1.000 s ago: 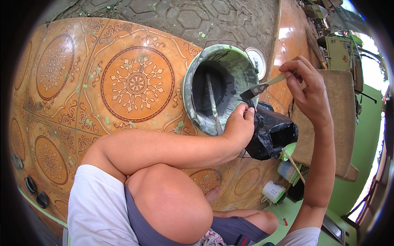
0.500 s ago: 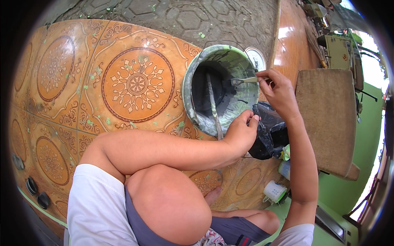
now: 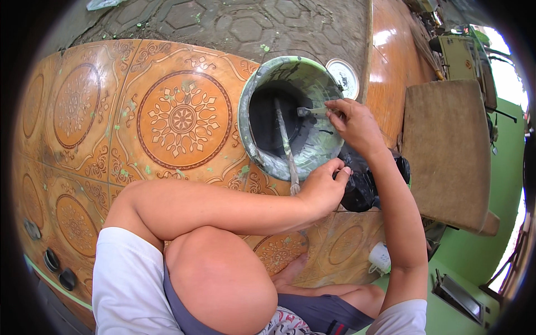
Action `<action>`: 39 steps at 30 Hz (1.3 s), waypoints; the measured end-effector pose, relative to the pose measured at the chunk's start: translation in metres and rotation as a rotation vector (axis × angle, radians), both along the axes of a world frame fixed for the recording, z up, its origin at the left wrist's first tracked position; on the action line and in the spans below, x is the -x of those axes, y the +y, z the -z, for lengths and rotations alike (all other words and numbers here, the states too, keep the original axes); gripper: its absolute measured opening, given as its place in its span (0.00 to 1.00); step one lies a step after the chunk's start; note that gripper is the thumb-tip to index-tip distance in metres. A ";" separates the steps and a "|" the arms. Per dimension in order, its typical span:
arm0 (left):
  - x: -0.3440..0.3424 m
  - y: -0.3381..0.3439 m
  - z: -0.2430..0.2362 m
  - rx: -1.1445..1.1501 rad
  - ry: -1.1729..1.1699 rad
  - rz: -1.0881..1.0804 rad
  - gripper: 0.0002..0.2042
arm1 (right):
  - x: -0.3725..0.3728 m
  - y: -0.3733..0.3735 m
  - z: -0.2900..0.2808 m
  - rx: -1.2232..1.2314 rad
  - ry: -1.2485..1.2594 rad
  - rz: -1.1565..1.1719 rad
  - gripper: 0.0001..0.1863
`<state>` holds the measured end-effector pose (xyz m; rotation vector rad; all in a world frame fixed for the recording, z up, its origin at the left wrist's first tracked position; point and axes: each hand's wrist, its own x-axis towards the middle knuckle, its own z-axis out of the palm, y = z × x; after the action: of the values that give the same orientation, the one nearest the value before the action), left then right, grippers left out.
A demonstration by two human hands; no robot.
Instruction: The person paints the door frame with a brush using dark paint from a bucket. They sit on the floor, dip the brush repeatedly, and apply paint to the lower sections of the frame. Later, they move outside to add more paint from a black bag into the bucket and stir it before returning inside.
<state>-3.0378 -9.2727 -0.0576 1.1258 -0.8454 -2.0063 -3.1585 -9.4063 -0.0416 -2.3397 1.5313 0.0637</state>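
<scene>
A green bucket point(image 3: 333, 146) smeared with grey paint stands tilted in front of me, dark paint point(image 3: 267, 120) pooled inside. My right hand point(image 3: 357, 127) is closed around the handle of a paintbrush point(image 3: 306, 112); its bristles are dark and hang inside the bucket above the paint. A long paint-coated stick point(image 3: 285, 142) leans from the paint over the near rim. Beside that rim my left hand point(image 3: 322, 191) is closed, thumb and forefinger pinching the edge of a black plastic bag point(image 3: 360, 187). What the bag holds is hidden.
Orange patterned tiles point(image 3: 184, 117) with green paint specks lie left, grey hexagonal paving point(image 3: 240, 28) beyond. A round white lid point(image 3: 342, 78) sits behind the bucket. To the right are a brown padded board point(image 3: 446, 151) and a white cup point(image 3: 381, 258). Dark sandals point(image 3: 51, 260) rest far left.
My right hand has moved left over the bucket, carrying the paintbrush further in toward the dark paint. My left hand keeps its pinch near the bag, and the view has shifted slightly.
</scene>
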 end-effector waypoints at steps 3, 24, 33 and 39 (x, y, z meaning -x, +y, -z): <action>0.004 0.000 -0.003 0.023 -0.009 0.033 0.16 | 0.007 0.005 -0.013 0.038 0.000 0.055 0.14; 0.118 -0.033 -0.253 0.432 -0.132 0.324 0.13 | 0.374 0.173 -0.200 0.386 -0.474 0.706 0.13; 0.271 -0.018 -0.332 0.548 0.065 0.396 0.15 | 0.482 0.223 -0.196 0.365 -0.660 0.853 0.14; 0.377 -0.014 -0.251 0.362 -0.069 0.333 0.13 | 0.567 0.243 -0.202 0.400 -0.919 0.972 0.14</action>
<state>-3.4153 -9.2869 0.1937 0.8940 -1.4449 -1.9685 -3.7259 -9.1638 0.1609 -1.1936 1.9752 -1.4053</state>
